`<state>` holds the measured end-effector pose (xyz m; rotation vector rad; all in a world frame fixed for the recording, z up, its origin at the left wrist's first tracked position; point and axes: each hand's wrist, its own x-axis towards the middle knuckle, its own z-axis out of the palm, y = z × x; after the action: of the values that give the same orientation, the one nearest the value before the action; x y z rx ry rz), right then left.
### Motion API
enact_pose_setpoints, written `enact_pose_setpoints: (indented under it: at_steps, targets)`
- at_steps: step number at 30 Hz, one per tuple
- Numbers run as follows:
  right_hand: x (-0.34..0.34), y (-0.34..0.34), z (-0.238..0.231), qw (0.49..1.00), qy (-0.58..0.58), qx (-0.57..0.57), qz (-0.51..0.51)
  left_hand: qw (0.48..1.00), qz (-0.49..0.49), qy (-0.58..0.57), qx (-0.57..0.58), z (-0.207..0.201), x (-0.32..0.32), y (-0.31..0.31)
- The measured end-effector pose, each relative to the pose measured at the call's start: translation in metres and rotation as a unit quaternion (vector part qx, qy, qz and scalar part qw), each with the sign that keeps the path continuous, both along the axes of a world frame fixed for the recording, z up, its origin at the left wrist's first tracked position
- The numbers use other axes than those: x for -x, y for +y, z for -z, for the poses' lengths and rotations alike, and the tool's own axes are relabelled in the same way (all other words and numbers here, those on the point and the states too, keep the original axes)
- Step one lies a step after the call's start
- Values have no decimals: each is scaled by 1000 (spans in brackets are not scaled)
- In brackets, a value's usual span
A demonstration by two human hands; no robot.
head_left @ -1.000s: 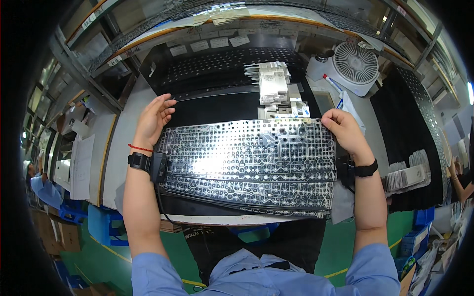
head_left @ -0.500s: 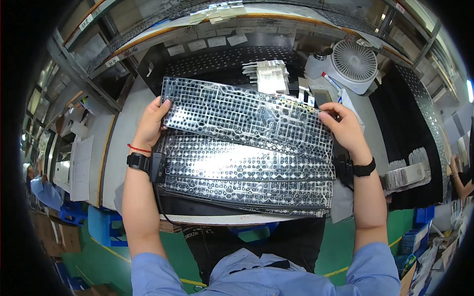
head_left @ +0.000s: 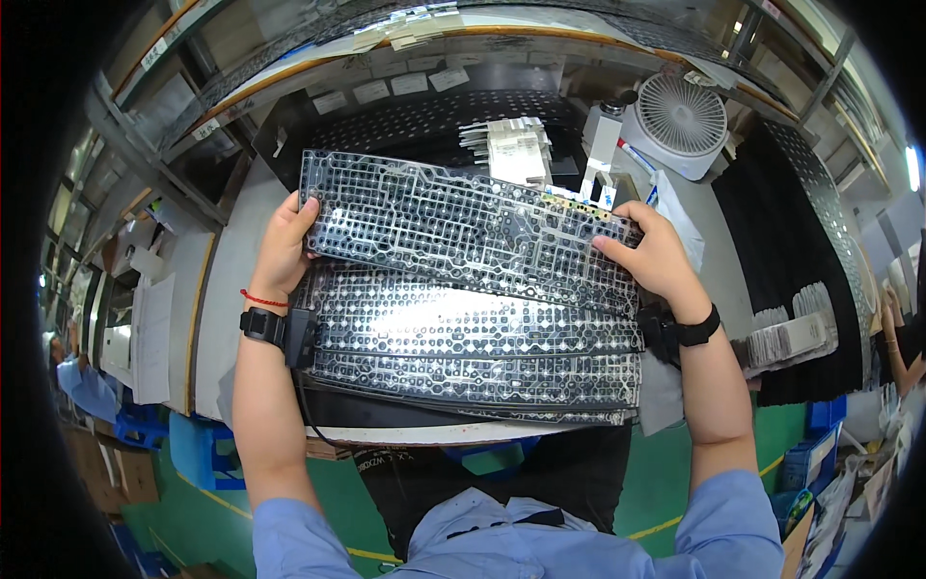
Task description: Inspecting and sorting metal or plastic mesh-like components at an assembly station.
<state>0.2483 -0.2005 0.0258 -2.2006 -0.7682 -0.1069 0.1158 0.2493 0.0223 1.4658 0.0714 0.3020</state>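
A long, dark, glossy membrane circuit sheet (head_left: 424, 212), printed with silvery traces and rows of dots, is held up at a slant, its left end higher than its right. My left hand (head_left: 283, 243) grips the left end, thumb on top and fingers behind. At the right end my right hand (head_left: 661, 259) pinches the sheet, its thumb lying on the upper face and its fingers partly hidden at the far edge. Beneath lies a fanned stack of similar membrane circuit sheets (head_left: 473, 374), with bright glare across the middle.
Beyond the sheet lies a pile of white slips (head_left: 519, 152). A white fan (head_left: 681, 116), a red-capped marker (head_left: 632, 154) and a clear plastic bag (head_left: 678, 217) are at the back right. Pale stacked pieces (head_left: 791, 333) rest on black cloth at right. A shelf edge (head_left: 540, 41) crosses the back.
My right hand has shifted inward over the sheet's right end, and its thumb now presses farther onto the surface. My left hand keeps its grip. The whole view has shifted slightly.
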Motion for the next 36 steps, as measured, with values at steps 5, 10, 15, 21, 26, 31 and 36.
enact_pose_setpoints:
  at_steps: [5,10,15,21,26,31,36]
  targets:
    - [-1,1,1,998,35,-49,-1,1000,-4,6,1,-1,0,-1]
    - [-11,-6,13,993,62,-96,4,1000,1,8,-2,-3,1,-5]
    - [-3,2,6,994,65,-87,-2,1000,13,6,0,-2,3,1]
    - [-4,-1,3,998,44,-37,4,1000,-4,1,5,-3,1,-5]
    - [-6,-1,6,995,60,-79,5,1000,6,-1,3,2,0,4]
    - [-15,-7,15,987,67,-146,3,1000,-18,7,-2,1,-1,-4]
    - [-12,-6,10,986,81,-142,7,1000,-9,10,-12,4,0,6]
